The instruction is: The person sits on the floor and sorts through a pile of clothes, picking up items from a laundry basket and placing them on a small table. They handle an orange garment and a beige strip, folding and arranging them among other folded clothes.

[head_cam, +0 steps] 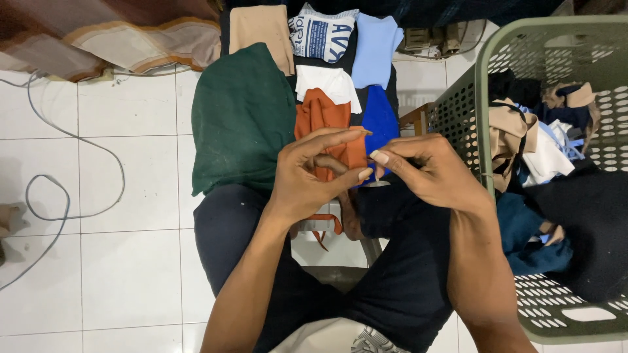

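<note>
My left hand (313, 173) and my right hand (428, 171) meet in front of me above my lap, fingertips touching each other. Neither hand clearly holds cloth; a tiny pale bit may be pinched at the right fingertips, too small to tell. Just beyond them lies an orange garment (325, 121) with a strap hanging down, beside a bright blue cloth (379, 117). A dark green cloth (241, 117) lies over my left knee.
A green perforated laundry basket (487, 78) with several clothes stands at my right. Folded tan (258, 29), white printed (322, 34) and light blue (376, 49) pieces lie ahead. A grey cable (78, 140) snakes on the white tiled floor at left.
</note>
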